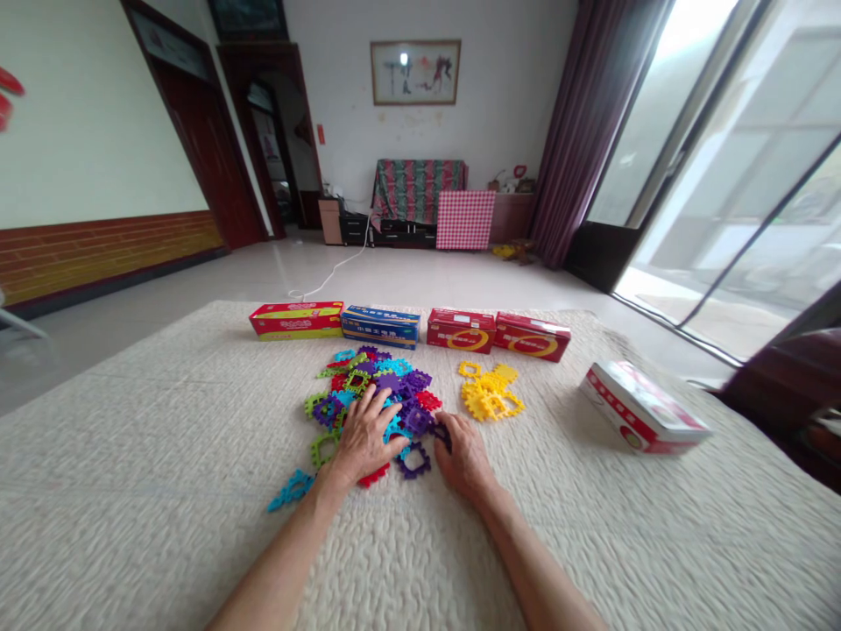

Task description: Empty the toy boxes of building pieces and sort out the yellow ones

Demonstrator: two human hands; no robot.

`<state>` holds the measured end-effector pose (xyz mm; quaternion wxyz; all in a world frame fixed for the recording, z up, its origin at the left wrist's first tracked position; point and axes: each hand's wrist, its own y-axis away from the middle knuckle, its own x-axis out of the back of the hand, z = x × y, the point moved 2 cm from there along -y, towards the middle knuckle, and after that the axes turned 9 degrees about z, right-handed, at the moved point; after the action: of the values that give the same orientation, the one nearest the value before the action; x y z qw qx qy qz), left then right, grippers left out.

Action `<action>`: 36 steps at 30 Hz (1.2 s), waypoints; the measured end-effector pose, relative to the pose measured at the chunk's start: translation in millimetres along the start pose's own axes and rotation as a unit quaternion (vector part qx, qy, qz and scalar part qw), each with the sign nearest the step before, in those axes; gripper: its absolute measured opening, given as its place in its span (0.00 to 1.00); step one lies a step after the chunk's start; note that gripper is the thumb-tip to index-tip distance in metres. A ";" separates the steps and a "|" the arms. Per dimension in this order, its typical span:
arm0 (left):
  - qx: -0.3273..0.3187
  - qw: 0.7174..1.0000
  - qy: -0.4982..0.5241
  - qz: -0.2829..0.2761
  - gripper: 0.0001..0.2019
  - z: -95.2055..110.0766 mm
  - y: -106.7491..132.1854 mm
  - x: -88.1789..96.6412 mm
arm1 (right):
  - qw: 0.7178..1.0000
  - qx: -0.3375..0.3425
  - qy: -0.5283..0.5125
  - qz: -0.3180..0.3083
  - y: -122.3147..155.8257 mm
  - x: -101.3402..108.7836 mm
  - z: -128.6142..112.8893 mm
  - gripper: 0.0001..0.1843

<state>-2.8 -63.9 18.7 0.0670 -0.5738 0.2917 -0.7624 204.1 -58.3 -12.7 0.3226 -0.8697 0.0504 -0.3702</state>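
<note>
A mixed pile of plastic interlocking toy pieces (387, 383), purple, blue, green and red, lies on a cream quilted cover (197, 491). My left hand (364, 436) rests on the near side of the pile with its fingers spread, holding nothing that I can see. At the pile's right edge, my right hand (465, 454) has its thumb and fingers closed around a dark purple interlocking piece (440, 431), partly hidden by the fingers. Between the hands lies a dark purple frame-shaped piece (413, 460). Yellow interlocking pieces (490, 392) form a separate group beyond my right hand.
Along the back stand a red-and-yellow box (297, 321), a blue box (381, 328) and two red boxes (461, 331). A white-and-red box (644, 407) sits at the right. One blue piece (291, 491) lies apart, left of my left wrist.
</note>
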 end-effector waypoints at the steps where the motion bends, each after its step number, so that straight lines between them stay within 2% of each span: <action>1: 0.008 1.000 -0.005 0.003 0.25 -1.9 -0.1 -1.0 | 1.000 0.002 -0.003 -0.004 -0.1 0.0 -0.1 0.23; 11: 0.023 1.000 -0.016 0.014 0.22 -4.5 -0.8 -0.3 | 1.000 -0.006 -0.020 0.012 0.6 -0.6 1.3 0.24; 17: 0.041 0.998 -0.032 0.020 0.22 -3.9 -2.0 3.1 | 0.999 0.013 -0.035 0.014 -0.5 0.6 -0.4 0.22; 23: 0.026 0.998 -0.009 0.048 0.21 -6.7 -2.5 -0.7 | 0.996 0.025 -0.084 0.004 -2.3 3.6 -6.0 0.22; 30: 0.031 0.995 0.001 0.092 0.17 -10.6 -3.9 -4.0 | 0.995 0.015 -0.095 -0.026 -3.6 5.0 -9.0 0.20; 33: 0.044 0.991 0.011 0.126 0.15 -19.4 -7.6 1.4 | 0.994 0.033 -0.100 -0.039 -3.8 7.2 -12.0 0.21; 36: 0.101 0.982 0.019 0.158 0.14 -45.2 -9.2 12.3 | 0.992 0.048 -0.100 -0.054 -3.2 10.8 -16.6 0.24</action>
<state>-46.1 -45.1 26.0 0.2391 -0.4963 0.3010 -0.7784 200.2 -68.0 4.4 0.3472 -0.8873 -0.0472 -0.3000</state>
